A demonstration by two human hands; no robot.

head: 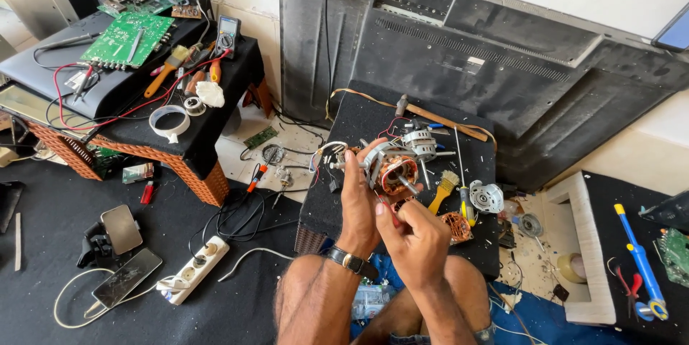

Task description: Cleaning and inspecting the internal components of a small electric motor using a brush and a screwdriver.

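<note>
My left hand (359, 198) grips a small electric motor (390, 167) with copper windings and a steel shaft, held up over a black-covered box (344, 130). Red, white and black wires trail from the motor's left side. My right hand (413, 234) is just below the motor, fingers pinched around a thin red-tipped piece that touches its underside; what that piece is I cannot tell. A watch sits on my left wrist.
On the box lie a hammer (430, 112), a yellow brush (445, 188), a second copper winding (456, 226) and a motor end cap (486, 196). A television back panel (502, 51) leans on the wall. Left: a table with a green circuit board (128, 38), multimeter (227, 32), tape roll (169, 122); power strip (195, 269) on the floor.
</note>
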